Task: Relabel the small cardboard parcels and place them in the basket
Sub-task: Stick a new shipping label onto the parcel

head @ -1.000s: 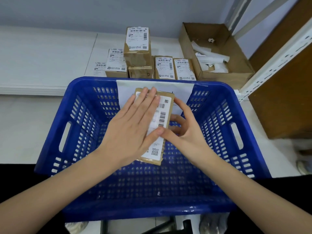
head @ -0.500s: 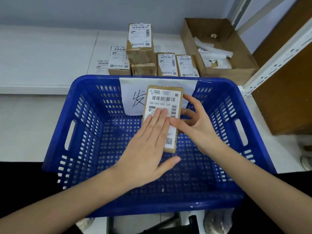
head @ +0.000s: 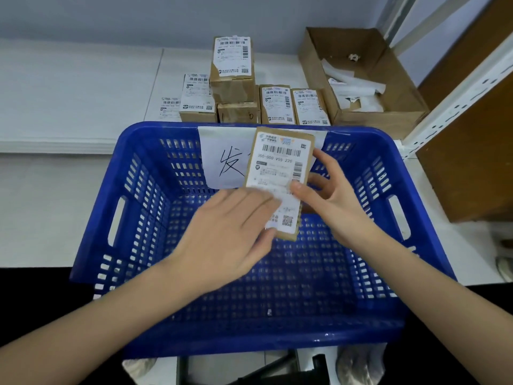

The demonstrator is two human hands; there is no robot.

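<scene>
The held parcel [head: 280, 176] is pinched at its right edge between thumb and curled fingers of the right hand [head: 330, 201], above the blue basket [head: 144, 207]. The left hand [head: 230, 229], fingers straight and blurred, is laid flat on the white label's [head: 277, 173] lower half. Pressing down appears nearly done; dropping in is left. No parcel is seen inside the basket. Behind its far rim a stack of parcels [head: 244, 93] waits. Ample room is offered below.
</scene>
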